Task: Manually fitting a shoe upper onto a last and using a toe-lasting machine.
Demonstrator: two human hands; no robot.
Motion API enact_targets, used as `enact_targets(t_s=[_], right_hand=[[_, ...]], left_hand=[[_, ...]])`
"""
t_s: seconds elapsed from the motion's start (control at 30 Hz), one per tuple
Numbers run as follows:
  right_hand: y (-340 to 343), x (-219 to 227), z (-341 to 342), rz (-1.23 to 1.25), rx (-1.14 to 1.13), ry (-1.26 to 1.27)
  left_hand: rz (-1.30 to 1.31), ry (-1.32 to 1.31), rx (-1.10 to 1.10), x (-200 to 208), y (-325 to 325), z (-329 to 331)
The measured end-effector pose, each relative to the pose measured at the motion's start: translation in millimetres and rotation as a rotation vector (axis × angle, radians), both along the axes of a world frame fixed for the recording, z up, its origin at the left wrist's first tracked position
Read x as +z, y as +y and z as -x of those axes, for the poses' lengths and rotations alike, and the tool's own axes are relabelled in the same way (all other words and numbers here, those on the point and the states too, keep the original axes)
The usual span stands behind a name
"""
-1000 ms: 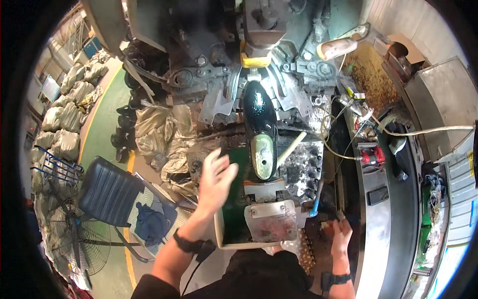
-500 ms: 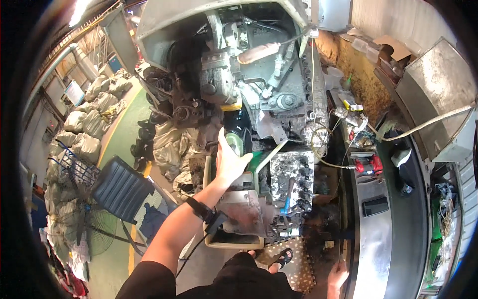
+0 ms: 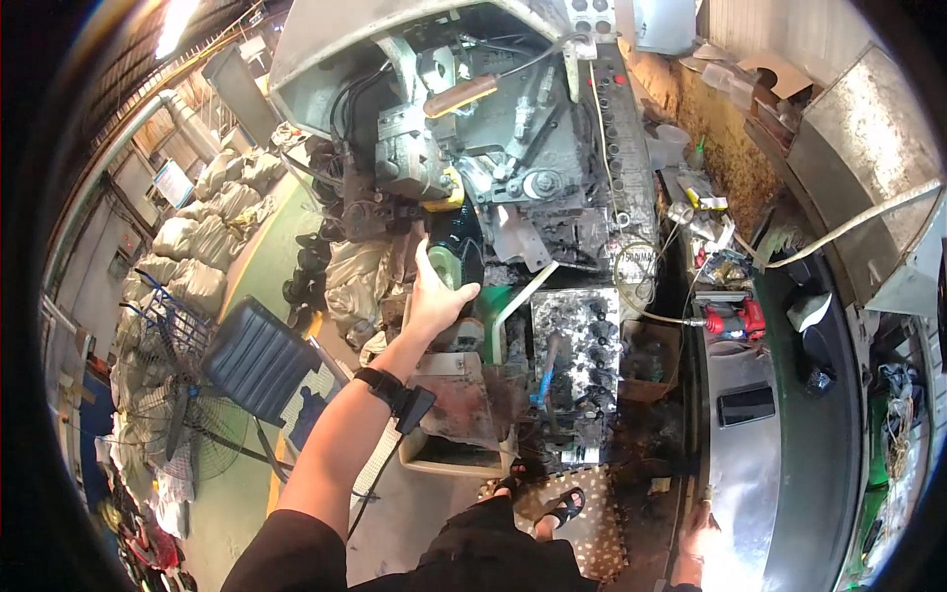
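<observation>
While the left hand [image 3: 439,298] is spread, thumb well apart from the extended fingers, it lies at the green end of a dark shoe [image 3: 448,264]; whether the fingers touch or grip it cannot be told. The shoe sits in the machine [image 3: 409,148], just below a yellow block [image 3: 446,191]. The right hand [image 3: 700,538] is low at the left edge of the metal counter [image 3: 738,474]; glare hides how far it is open and whether it holds anything. On the counter lies a black phone [image 3: 746,405], with a red tool [image 3: 737,320] beyond. Left of the machine stands a black chair [image 3: 258,357], beside a fan [image 3: 192,395].
</observation>
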State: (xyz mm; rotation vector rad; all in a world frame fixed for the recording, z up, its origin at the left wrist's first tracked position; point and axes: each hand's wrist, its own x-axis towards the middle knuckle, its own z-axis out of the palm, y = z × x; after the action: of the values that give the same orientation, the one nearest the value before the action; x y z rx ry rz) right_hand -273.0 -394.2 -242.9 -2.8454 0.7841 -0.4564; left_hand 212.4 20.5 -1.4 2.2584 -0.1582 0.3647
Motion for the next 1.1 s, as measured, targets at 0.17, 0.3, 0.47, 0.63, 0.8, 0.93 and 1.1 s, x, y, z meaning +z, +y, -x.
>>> enact_targets(t_s=[0.17, 0.3, 0.47, 0.63, 0.8, 0.93, 1.1], right_hand=[[1.8, 11.9, -3.5, -0.038, 0.026, 0.028], [-0.1, 3.4, -4.2, -0.038, -0.017, -0.06], [-3.5, -6.4, -2.0, -0.061, -0.018, -0.129], [2.9, 7.6, -6.2, -0.181, -0.087, -0.035], [-3.0, -6.5, -6.3, -0.213, -0.096, -0.083], [-3.7, -18.0, -4.0, -0.186, -0.194, -0.104], [14.8, -9.5, -33.1, -0.318, -0.206, -0.341]], left_hand=[[-0.01, 0.068, 0.02, 7.5, -2.8, 1.4], [0.004, 0.097, 0.001, 6.8, -4.7, 0.5], [0.06, 0.099, -0.029, 6.5, -3.3, 0.5], [0.001, 0.032, -0.027, 12.1, -3.8, 8.6], [0.018, 0.082, -0.022, 18.2, -4.3, 8.7], [0.062, 0.124, -0.032, 17.7, -5.4, 9.7], [0.055, 0.054, -0.033, -2.5, 3.2, -0.7]])
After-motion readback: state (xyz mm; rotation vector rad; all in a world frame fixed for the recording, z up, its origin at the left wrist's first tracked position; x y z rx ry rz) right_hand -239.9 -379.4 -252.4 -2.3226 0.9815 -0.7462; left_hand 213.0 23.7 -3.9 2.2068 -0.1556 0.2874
